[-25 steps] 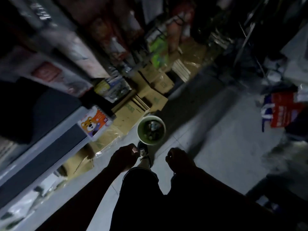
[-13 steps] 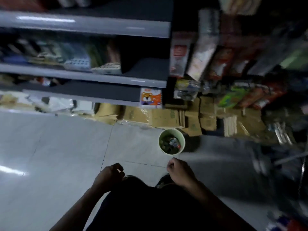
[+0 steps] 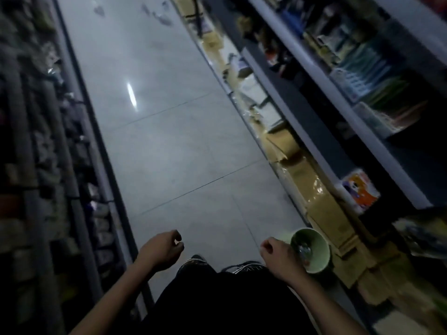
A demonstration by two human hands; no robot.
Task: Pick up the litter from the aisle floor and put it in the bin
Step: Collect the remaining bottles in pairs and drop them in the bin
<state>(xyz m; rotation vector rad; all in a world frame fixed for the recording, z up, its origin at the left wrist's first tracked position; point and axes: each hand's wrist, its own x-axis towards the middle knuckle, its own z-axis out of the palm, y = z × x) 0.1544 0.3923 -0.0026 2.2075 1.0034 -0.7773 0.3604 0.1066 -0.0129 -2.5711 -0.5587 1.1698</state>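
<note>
A pale green bin (image 3: 314, 247) stands on the aisle floor at the lower right, with litter inside it. My right hand (image 3: 275, 256) hangs just left of the bin's rim, fingers loosely curled, holding nothing that I can see. My left hand (image 3: 160, 249) hangs over the floor at the lower middle, fingers loosely curled and empty. Several small pale scraps of litter (image 3: 159, 16) lie far down the aisle at the top of the view.
Shelving (image 3: 362, 97) with packaged goods lines the right side, and flattened cardboard (image 3: 321, 209) lies along its base. A second dark shelf unit (image 3: 48, 165) runs down the left. The grey tiled floor (image 3: 169, 141) stretches between them. My shoes (image 3: 244, 268) show below my hands.
My view has swung from the shelf face to look down the aisle. The bin now sits at my right instead of ahead. Both hands stay low and empty.
</note>
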